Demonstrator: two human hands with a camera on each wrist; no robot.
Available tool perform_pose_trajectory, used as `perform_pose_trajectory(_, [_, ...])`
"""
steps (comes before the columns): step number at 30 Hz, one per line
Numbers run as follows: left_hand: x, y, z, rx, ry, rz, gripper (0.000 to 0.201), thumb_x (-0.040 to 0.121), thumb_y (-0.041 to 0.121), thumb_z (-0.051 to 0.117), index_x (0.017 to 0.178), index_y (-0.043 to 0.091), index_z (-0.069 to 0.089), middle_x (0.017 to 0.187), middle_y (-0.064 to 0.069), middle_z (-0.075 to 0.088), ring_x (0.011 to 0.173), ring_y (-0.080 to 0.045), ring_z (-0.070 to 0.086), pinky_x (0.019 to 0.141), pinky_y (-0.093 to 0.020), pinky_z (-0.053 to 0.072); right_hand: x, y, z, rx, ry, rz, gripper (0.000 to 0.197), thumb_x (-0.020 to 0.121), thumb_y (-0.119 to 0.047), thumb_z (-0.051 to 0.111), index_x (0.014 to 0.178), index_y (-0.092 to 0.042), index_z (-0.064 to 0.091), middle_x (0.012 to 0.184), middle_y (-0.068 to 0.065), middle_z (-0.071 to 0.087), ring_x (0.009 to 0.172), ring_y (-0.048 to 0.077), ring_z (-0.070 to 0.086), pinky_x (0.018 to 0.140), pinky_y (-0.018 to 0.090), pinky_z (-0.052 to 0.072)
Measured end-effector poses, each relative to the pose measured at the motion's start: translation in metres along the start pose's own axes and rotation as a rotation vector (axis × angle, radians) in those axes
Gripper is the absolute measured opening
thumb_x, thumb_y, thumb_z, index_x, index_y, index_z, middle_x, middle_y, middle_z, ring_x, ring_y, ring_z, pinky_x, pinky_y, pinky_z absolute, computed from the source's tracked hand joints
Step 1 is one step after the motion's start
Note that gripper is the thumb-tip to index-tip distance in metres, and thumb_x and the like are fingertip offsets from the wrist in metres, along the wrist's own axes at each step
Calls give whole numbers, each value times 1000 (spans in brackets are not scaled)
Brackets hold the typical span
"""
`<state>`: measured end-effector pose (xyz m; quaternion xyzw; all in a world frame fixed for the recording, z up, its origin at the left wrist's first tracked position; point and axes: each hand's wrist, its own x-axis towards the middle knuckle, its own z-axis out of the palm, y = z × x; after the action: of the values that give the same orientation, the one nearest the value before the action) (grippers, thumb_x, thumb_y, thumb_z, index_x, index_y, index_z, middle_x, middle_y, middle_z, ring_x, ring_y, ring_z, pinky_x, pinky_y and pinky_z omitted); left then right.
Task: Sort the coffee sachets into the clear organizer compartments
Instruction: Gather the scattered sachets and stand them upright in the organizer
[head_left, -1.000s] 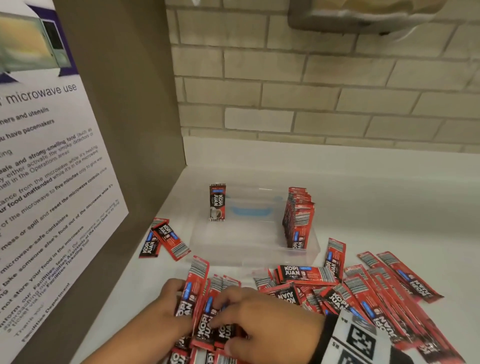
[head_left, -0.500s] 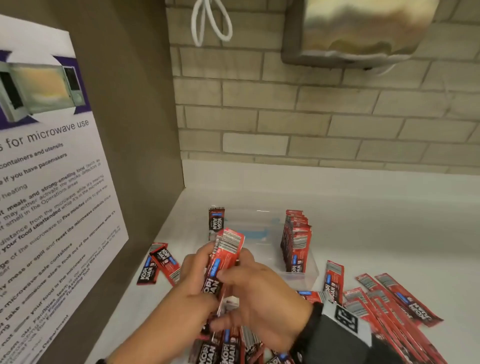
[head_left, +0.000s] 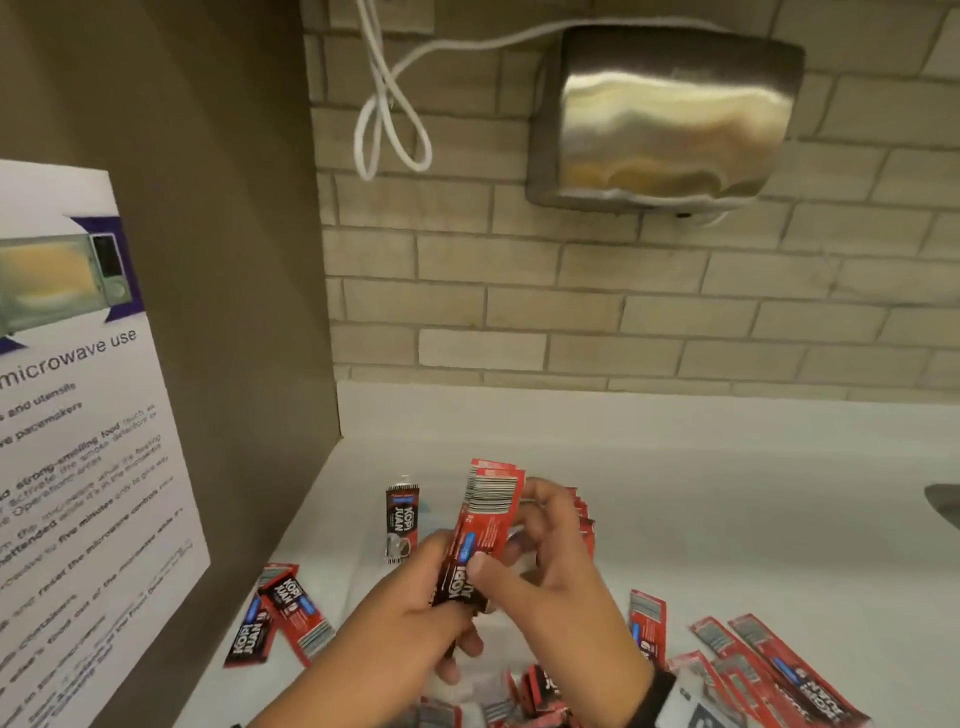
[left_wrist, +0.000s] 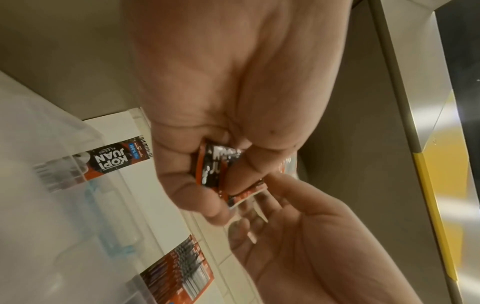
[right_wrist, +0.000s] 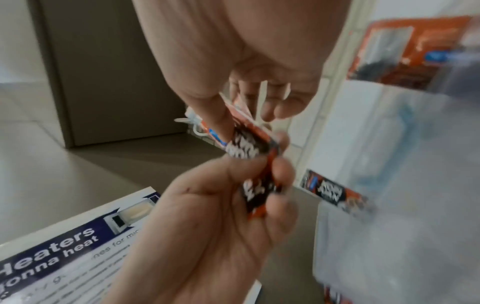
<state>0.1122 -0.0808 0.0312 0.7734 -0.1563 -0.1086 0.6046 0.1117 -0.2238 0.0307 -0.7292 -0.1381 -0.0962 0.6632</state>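
Both hands hold a small bundle of red Kopi Juan sachets (head_left: 488, 519) upright above the counter. My left hand (head_left: 447, 592) grips the bundle's dark lower end (left_wrist: 215, 164). My right hand (head_left: 514, 545) pinches it higher up, thumb in front (right_wrist: 249, 148). Just behind stands the clear organizer (left_wrist: 52, 195). One sachet (head_left: 401, 525) stands in its left compartment. A stack of sachets (head_left: 584, 519) fills the right side, half hidden by my right hand. Loose sachets lie at the left (head_left: 280, 618) and in a pile at the right (head_left: 753, 670).
A brown side panel with a microwave poster (head_left: 78, 467) closes off the left. On the brick wall hang a steel box (head_left: 660, 119) and a looped white cable (head_left: 389, 104). A dark edge (head_left: 945, 501) shows at the far right of the white counter (head_left: 727, 493).
The hands gathered sachets from the pile and lifted the bundle up in front of the organizer. The head view has tilted upward.
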Motion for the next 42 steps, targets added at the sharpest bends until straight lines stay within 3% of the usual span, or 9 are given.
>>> perform_pose_trajectory(3, [7,-5,-3,-40,18,-85,54,84,-9,43,112,36,54,74,0,62,64,-15,60,52,-27,45,12,-18,-17,-61,-52,-162,76,76,-15,68,119,-61,26,113,-25,47,92,3,53,76,24,52])
perform_pose_trajectory(6, [9,-1,-2,-52,-40,-105,55,83,-10,41,111,35,55,76,-2,61,65,-13,62,54,-27,47,26,-33,-30,-237,-274,-245,60,84,-12,59,124,-52,41,120,-19,47,102,2,52,78,25,52])
perform_pose_trajectory(11, [10,9,4,-235,-95,-113,36,89,-6,50,110,21,59,76,-2,67,68,-16,64,52,-28,48,27,-19,-25,-174,-175,-217,31,83,-10,48,102,-35,45,83,-7,56,68,13,55,62,37,49])
perform_pose_trajectory(15, [10,11,6,-273,-155,-109,26,95,6,52,115,23,55,71,0,63,61,-15,58,50,-26,45,19,-14,-34,-238,-224,-224,45,82,-13,50,112,-46,41,101,-9,51,77,8,55,63,25,45])
perform_pose_trajectory(18, [15,13,6,-170,-211,-112,35,76,16,55,111,22,54,71,4,63,63,-14,57,52,-26,45,26,-24,-56,-429,-431,-244,39,83,-14,52,117,-33,55,109,-14,50,99,0,52,80,12,41])
perform_pose_trajectory(23, [35,19,13,87,-271,-6,20,90,16,54,105,29,52,84,10,62,78,-3,60,71,-25,50,30,-32,-72,-662,-493,-345,31,84,-6,55,111,-21,60,102,-5,55,90,11,57,76,25,49])
perform_pose_trajectory(27, [51,3,14,393,-178,139,35,92,35,58,123,40,42,117,21,54,106,12,50,88,-11,40,35,-17,-89,-847,-426,-377,28,84,-3,55,107,-18,61,96,-5,52,80,2,52,69,15,41])
perform_pose_trajectory(32, [59,-22,12,409,11,144,20,94,22,53,107,37,49,112,15,53,100,6,50,78,-1,35,31,14,-94,-1070,-443,-322,32,86,-2,48,112,-18,57,112,-3,48,95,14,52,80,28,44])
perform_pose_trajectory(42, [88,-24,39,610,-182,-34,19,90,12,50,98,17,67,85,9,60,76,-4,53,57,-5,36,25,25,-82,-1448,-607,-246,42,88,2,43,125,-17,47,115,12,41,99,30,48,61,36,36])
